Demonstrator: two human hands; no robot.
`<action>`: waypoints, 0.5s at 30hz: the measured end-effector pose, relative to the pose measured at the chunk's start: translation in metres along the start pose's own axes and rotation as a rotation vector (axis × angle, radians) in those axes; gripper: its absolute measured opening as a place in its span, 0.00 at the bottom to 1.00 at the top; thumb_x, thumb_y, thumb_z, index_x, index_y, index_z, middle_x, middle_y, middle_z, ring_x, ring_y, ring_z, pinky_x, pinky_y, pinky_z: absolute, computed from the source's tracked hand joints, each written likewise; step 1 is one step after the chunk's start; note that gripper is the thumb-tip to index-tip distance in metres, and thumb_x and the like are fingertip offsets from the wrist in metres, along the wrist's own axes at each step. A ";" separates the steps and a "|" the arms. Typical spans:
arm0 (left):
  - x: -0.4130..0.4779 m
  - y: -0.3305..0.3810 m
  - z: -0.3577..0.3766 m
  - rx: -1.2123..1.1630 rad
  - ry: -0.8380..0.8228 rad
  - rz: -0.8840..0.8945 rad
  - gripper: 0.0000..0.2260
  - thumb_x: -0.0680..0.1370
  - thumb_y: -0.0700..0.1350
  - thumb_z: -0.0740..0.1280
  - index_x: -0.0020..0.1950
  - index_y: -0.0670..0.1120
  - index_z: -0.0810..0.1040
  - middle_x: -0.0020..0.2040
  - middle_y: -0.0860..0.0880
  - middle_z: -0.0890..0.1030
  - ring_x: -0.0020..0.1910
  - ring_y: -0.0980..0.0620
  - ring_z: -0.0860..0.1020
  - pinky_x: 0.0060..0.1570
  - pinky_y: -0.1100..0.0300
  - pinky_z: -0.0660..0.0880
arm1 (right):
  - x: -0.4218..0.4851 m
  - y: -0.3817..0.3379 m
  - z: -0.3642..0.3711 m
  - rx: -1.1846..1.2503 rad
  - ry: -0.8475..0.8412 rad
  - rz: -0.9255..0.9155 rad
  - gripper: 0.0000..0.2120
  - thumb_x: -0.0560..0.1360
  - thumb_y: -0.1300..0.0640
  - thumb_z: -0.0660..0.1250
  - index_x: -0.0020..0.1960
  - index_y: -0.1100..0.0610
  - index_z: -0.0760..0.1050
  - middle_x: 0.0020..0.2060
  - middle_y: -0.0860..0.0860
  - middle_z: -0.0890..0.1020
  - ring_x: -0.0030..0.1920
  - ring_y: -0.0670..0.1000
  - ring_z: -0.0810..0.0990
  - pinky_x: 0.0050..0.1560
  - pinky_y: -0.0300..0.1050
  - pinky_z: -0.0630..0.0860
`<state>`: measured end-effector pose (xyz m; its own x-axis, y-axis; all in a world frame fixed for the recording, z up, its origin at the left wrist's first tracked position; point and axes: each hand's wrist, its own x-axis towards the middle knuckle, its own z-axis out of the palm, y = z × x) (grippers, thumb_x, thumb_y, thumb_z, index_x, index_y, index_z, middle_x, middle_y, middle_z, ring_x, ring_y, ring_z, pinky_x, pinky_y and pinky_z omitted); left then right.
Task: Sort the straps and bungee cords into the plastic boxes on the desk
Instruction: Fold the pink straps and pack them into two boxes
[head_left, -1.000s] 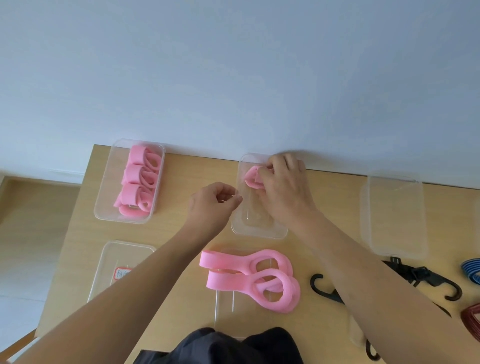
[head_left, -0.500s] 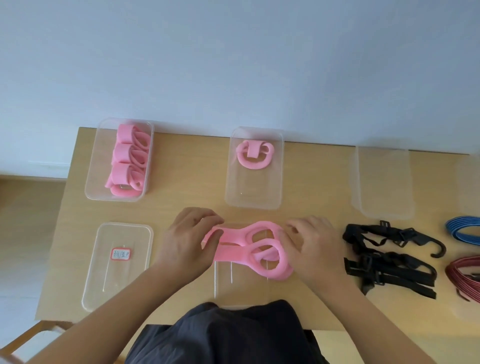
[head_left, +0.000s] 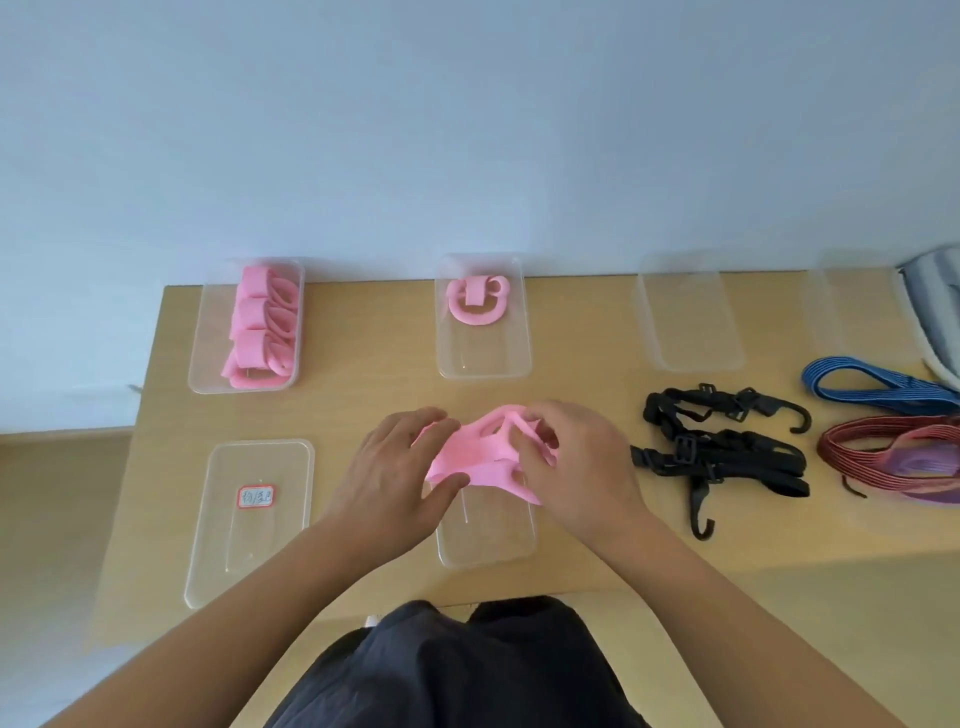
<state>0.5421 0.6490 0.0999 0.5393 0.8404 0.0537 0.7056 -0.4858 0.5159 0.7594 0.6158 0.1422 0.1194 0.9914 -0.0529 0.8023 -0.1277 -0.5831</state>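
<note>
Closest to the person, a dark garment (head_left: 457, 670) fills the bottom edge, and both bare forearms reach out over the desk (head_left: 363, 405). Just past the desk's near edge lies a clear plastic box (head_left: 488, 540), and to its left another clear box (head_left: 249, 561) carries a small red-bordered label (head_left: 255, 496).

Above the far end of the middle box, the left hand (head_left: 400, 478) and right hand (head_left: 576, 467) meet on one pink strap (head_left: 478, 462). The left hand pinches its left end between thumb and fingers. The right hand's fingers curl into the loops on the other side. The strap is bunched and lifted between them.

To the right lie tangled black straps (head_left: 727, 457) with hooks, flat on the desk. Beyond those, near the right edge, is a red bungee cord (head_left: 893, 452), with a blue bungee cord (head_left: 878, 387) just behind it.

Along the far edge, against the wall, stand more clear boxes. The left box (head_left: 200, 364) holds several folded pink bands (head_left: 260, 327). The centre box (head_left: 483, 358) holds one rolled pink band (head_left: 475, 304) at its far end. A third box (head_left: 691, 322) sits further right. Something grey (head_left: 935, 312) shows at the far right corner; I cannot tell what it is.
</note>
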 end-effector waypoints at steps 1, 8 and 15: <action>0.001 0.001 -0.006 0.003 -0.016 0.002 0.25 0.77 0.58 0.66 0.67 0.43 0.79 0.65 0.43 0.81 0.60 0.39 0.80 0.58 0.44 0.80 | -0.001 -0.010 -0.005 0.010 0.034 -0.043 0.04 0.77 0.56 0.68 0.51 0.52 0.81 0.39 0.45 0.81 0.41 0.50 0.77 0.41 0.46 0.74; 0.016 0.037 -0.072 -0.167 0.003 0.089 0.29 0.75 0.60 0.70 0.74 0.51 0.74 0.70 0.54 0.78 0.67 0.52 0.74 0.60 0.59 0.69 | -0.012 -0.088 -0.059 0.045 0.300 -0.261 0.08 0.74 0.57 0.64 0.48 0.54 0.82 0.36 0.45 0.78 0.39 0.50 0.74 0.41 0.44 0.70; 0.018 0.082 -0.121 -0.371 0.037 0.137 0.14 0.76 0.56 0.69 0.59 0.56 0.84 0.53 0.63 0.85 0.55 0.61 0.81 0.58 0.54 0.77 | -0.041 -0.147 -0.127 0.057 0.526 -0.322 0.09 0.75 0.60 0.71 0.55 0.56 0.83 0.43 0.50 0.84 0.44 0.51 0.80 0.47 0.49 0.78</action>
<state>0.5535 0.6535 0.2469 0.5950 0.7853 0.1711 0.4106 -0.4800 0.7752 0.7104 0.5901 0.3330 0.1606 0.8321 0.5309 0.8151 0.1915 -0.5467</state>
